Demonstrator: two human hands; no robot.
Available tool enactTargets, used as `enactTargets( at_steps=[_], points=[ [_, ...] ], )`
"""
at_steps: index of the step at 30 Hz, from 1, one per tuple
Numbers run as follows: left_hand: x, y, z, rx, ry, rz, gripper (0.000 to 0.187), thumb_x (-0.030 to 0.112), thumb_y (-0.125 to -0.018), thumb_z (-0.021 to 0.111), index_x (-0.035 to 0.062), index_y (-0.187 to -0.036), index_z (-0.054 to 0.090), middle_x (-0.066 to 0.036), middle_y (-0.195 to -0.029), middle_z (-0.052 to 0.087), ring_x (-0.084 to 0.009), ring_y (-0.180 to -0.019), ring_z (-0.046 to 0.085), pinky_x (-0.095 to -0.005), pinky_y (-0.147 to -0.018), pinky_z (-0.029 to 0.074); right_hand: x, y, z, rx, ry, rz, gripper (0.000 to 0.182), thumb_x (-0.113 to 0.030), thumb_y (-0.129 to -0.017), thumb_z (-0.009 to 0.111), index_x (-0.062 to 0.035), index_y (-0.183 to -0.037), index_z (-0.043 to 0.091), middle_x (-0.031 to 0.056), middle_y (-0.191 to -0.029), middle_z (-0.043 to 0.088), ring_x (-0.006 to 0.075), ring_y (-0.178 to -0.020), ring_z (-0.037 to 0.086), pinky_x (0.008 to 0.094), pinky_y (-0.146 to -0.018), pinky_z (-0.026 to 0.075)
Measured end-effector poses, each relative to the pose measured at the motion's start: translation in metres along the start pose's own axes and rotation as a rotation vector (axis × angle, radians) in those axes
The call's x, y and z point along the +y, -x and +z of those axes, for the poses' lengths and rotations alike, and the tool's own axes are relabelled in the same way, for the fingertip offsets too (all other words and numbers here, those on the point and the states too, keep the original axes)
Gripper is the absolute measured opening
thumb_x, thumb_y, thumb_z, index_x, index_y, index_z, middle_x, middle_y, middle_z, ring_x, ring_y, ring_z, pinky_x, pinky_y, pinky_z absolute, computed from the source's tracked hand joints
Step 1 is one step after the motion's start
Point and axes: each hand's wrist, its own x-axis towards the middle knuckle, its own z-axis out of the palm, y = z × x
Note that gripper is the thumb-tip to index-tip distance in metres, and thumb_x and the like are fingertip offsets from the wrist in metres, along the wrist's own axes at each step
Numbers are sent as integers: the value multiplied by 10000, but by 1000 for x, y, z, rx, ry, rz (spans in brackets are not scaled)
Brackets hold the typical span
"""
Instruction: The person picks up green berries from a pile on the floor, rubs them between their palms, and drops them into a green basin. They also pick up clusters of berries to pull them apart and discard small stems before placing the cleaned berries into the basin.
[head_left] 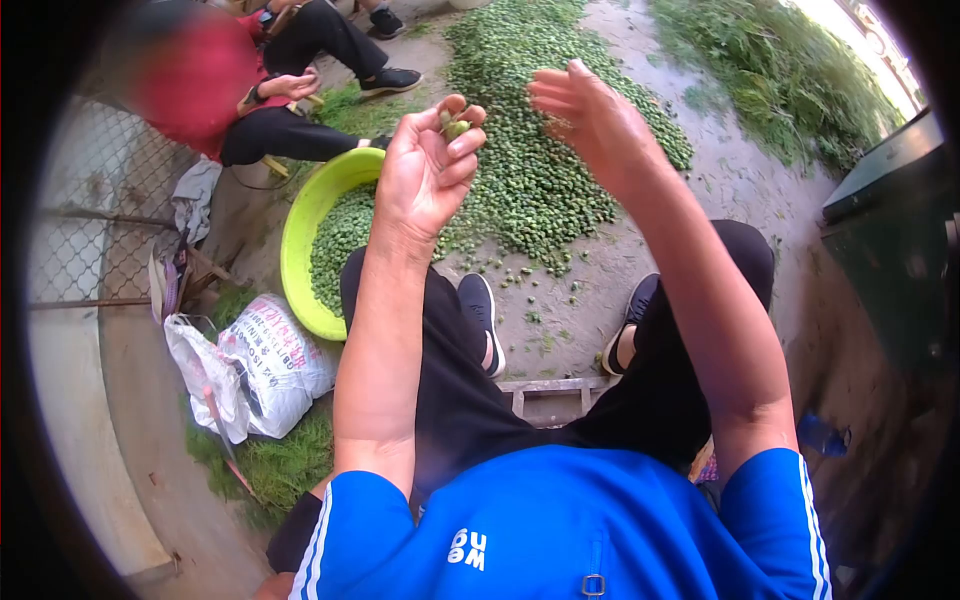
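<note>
Palm up, my left hand [430,170] holds a small green pod or fruit [455,126] between its curled fingers, just right of a yellow-green basin [298,250]. Small round green fruits [342,235] partly fill the basin. My right hand [595,125] is raised with its fingers stretched out and nothing visible in it. Beneath and between both hands, a large heap of green fruits [530,190] spreads over the ground.
At the upper left sits a person [215,85] in red and black, a hand held out. White printed sacks [275,365] lie at left on green foliage [285,460]. More cut foliage [770,75] is at upper right, above a dark green box [890,240].
</note>
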Motion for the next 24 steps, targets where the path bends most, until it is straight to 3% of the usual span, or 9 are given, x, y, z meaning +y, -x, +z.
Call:
enactTargets(
  at_steps=[1,3,11,13,15,17,19,23,24],
  points=[
    [3,4,2,4,-8,13,292,211,-959,402,-6,-1077,558,-154,-1003,592,-139,-696,493,-179,-405,322,-12,7,-4,111,348,-119,503,-416,-987,403,-35,-1288,536,138,-1298,548,233,-1230,475,370,-1053,332],
    [7,9,5,86,26,50,318,220,-959,400,-1,-1119,564,-156,-1020,586,-174,-726,498,-195,-417,340,-3,-9,-25,202,495,-377,470,-387,-932,523,-24,-1225,584,123,-1221,594,219,-1170,520,351,-995,387],
    [79,53,-35,101,-125,145,316,252,-972,447,28,-1113,619,-141,-1085,560,-207,-942,523,-205,-473,367,-14,16,-37,126,587,-262,459,-350,-919,524,-20,-1233,576,121,-1199,609,205,-1144,535,337,-973,398],
    [118,85,-59,274,-308,240,356,320,-983,435,46,-1124,613,-141,-1119,569,-229,-998,546,-234,-564,440,-12,15,-46,41,648,-247,485,-411,-938,489,-53,-1253,579,97,-1270,570,193,-1211,479,326,-1030,335],
    [133,111,-51,634,-485,340,418,395,-967,454,82,-1223,561,-150,-1240,550,-287,-1172,513,-393,-833,494,-12,16,-53,29,658,-248,494,-418,-937,489,-53,-1257,576,99,-1265,574,197,-1203,487,331,-1020,349],
    [154,141,-69,780,-700,311,575,498,-918,510,134,-1360,458,-122,-1487,316,-335,-1377,263,-625,-1027,277,-11,17,-59,14,696,-293,513,-437,-932,492,-48,-1258,574,99,-1260,578,200,-1189,499,337,-1008,364],
    [161,165,-86,1097,-1028,277,693,553,-875,554,177,-1429,377,-45,-1574,115,-359,-1433,38,-733,-1005,114,-15,23,-62,26,692,-291,519,-455,-929,492,-65,-1262,576,97,-1260,579,198,-1177,508,342,-998,375],
    [159,179,-98,1193,-1130,300,687,522,-856,608,186,-1417,399,-33,-1545,234,-390,-1424,39,-729,-997,122,-16,27,-68,27,755,-269,510,-475,-929,486,-102,-1265,581,88,-1257,580,201,-1191,506,346,-1013,368],
    [154,173,-92,1194,-1163,293,643,489,-868,614,183,-1402,425,-57,-1513,308,-370,-1416,143,-688,-1006,175,-15,29,-69,31,763,-287,509,-474,-930,486,-100,-1264,580,86,-1254,582,201,-1190,508,348,-1012,370]
  ],
)
